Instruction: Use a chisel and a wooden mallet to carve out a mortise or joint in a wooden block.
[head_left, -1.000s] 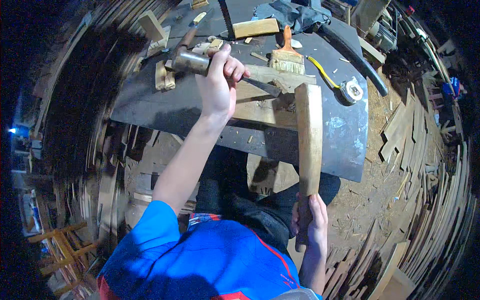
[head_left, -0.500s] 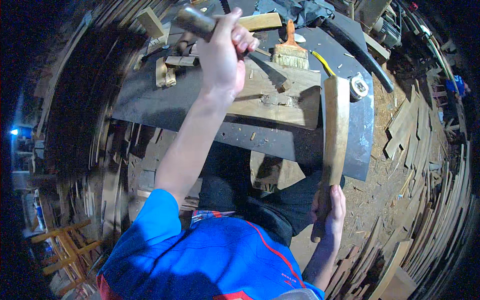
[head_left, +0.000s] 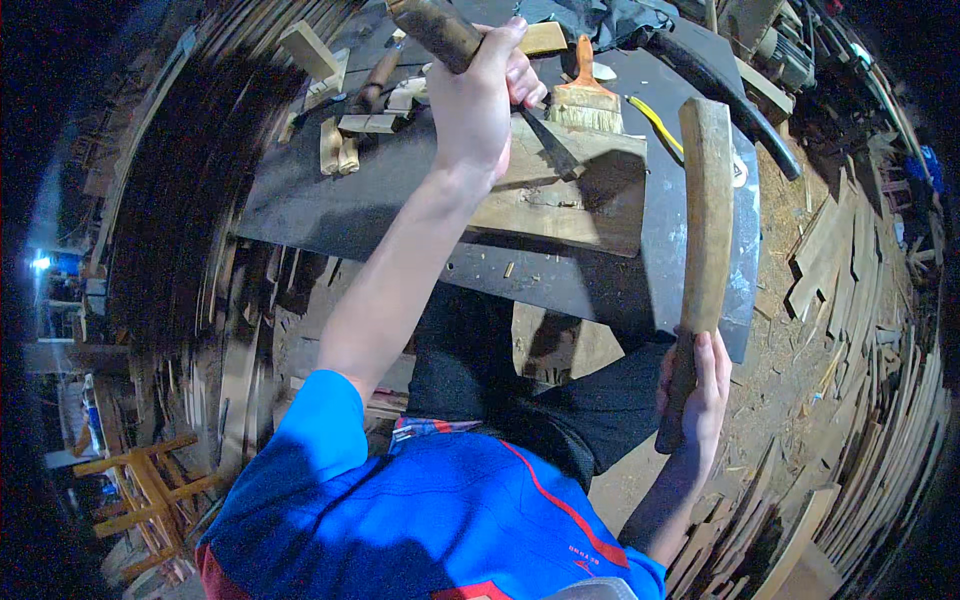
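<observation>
My left hand (head_left: 478,110) is closed around a chisel (head_left: 436,34), its thick wooden handle sticking out above the fist. Below the fist the dark blade slants down to a wooden board (head_left: 560,225) with a rough, chipped patch. Whether the tip touches the wood I cannot tell, as shadow covers that spot. In my right hand (head_left: 706,385), gripped near its lower end, is a long wooden mallet (head_left: 706,215). It stands nearly upright in the picture, to the right of the board and apart from the chisel.
The board lies on a dark worktable (head_left: 340,200). Around it are a wide paintbrush (head_left: 586,100), a partly covered tape measure (head_left: 740,170), a black bar (head_left: 725,95) and wood offcuts (head_left: 338,150). Stacked planks (head_left: 860,450) line the floor at right; a wooden frame (head_left: 150,490) stands lower left.
My right hand has raised the mallet and carried it a little to the right, partly covering the tape measure. The small wood chip at the chisel's tip no longer shows. The whole view has shifted slightly.
</observation>
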